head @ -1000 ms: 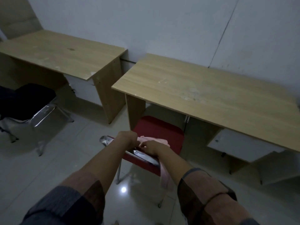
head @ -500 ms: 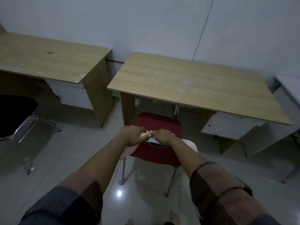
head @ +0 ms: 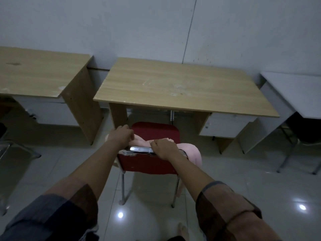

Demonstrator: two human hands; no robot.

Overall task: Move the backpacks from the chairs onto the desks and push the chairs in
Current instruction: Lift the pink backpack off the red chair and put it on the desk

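Pink backpack [head: 192,152] hangs draped over the backrest of a red chair [head: 152,162] facing a wooden surface [head: 182,89]. Left hand [head: 121,135] clutches the pink fabric at the backrest's left end; right hand [head: 164,147] clasps fabric and the metal top rail together.

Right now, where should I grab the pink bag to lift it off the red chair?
Grab the bunched top of the pink bag from above and behind the chair. It drapes over the backrest, so that part faces you, where both hands already are.
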